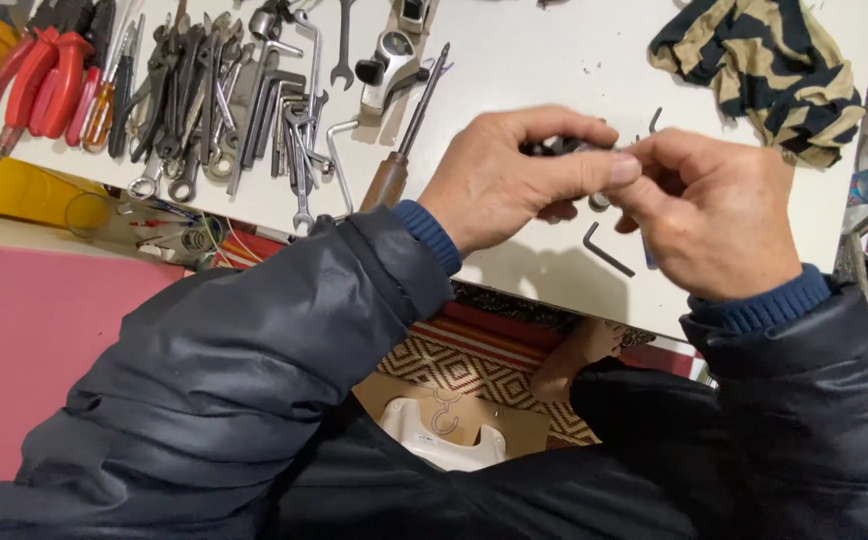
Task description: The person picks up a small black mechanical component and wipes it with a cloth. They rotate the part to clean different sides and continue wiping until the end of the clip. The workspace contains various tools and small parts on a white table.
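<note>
1. Left hand [509, 175] and right hand [709, 215] meet above the white table [554, 60], near its front edge, fingertips touching.
2. Both pinch a small dark metal part [559, 147] between them; it is mostly hidden by the fingers, so its kind is unclear.
3. Left hand: thumb and forefinger closed on the part. Right hand: fingers curled, gripping the same part from the other side.
4. A bent hex key [606, 250] lies on the table just under the hands, close to the front edge.
5. A wooden-handled screwdriver [404, 135] lies just beside the left hand.
6. Wrenches [244, 100] are piled at the table's left end, red-handled pliers [39, 75] at the far left.
7. A striped cloth [754, 70] sits at the back right corner.
</note>
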